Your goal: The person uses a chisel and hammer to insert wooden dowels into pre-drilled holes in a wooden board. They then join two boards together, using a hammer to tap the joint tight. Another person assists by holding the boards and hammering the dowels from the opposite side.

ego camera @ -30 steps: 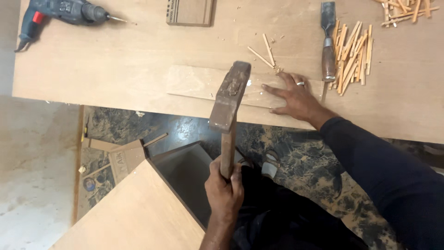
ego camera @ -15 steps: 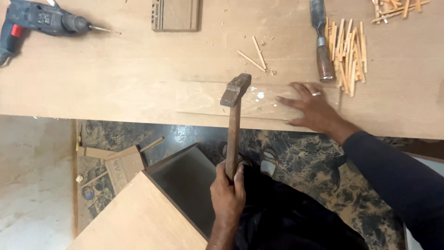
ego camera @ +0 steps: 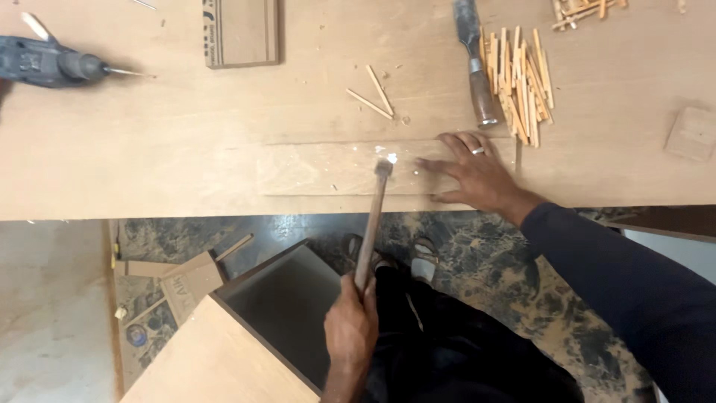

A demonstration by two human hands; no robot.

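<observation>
My left hand (ego camera: 350, 328) grips the lower end of a wooden-handled hammer (ego camera: 371, 224). The hammer's head rests on a long flat wooden strip (ego camera: 321, 168) that lies near the front edge of the plywood workbench (ego camera: 149, 149). There is a small white speck right at the hammer head. My right hand (ego camera: 473, 175), with a ring on one finger, lies flat and palm down on the strip just right of the hammer head, fingers spread and pointing left. A dark sleeve covers that arm.
A power drill (ego camera: 52, 66) lies at the bench's far left, with a small flat board (ego camera: 242, 30) at the top. A chisel (ego camera: 473, 67) sits beside a heap of thin wooden pegs (ego camera: 522, 82). Two loose pegs (ego camera: 371, 93) and a wood block (ego camera: 693, 133) also lie on the bench. A wooden cabinet (ego camera: 224, 358) stands on the floor.
The hammer has come down from a raised position, and its head now meets the strip. My right hand stays pressed on the strip. The view has shifted slightly.
</observation>
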